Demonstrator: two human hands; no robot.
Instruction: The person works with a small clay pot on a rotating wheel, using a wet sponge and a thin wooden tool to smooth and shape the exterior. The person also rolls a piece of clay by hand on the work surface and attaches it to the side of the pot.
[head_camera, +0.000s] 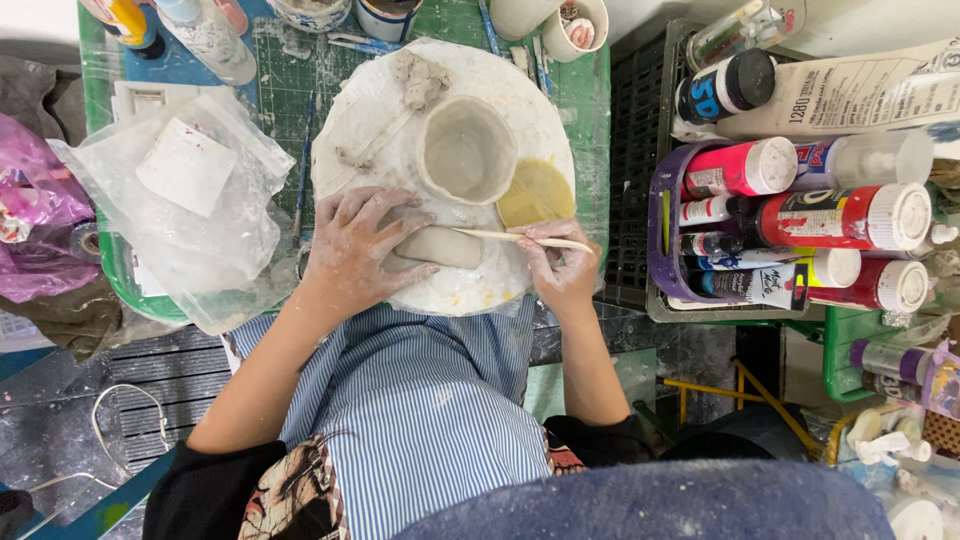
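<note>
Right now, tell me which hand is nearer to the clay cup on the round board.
Left. The left hand presses a clay slab just below the clay cup, fingertips close to its base. The right hand sits lower and off to the side, holding a wooden stick.

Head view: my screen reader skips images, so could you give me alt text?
A left hand steadies a small clay slab on a white round board, while the right hand works it with a wooden stick. A clay cup sits behind.
</note>
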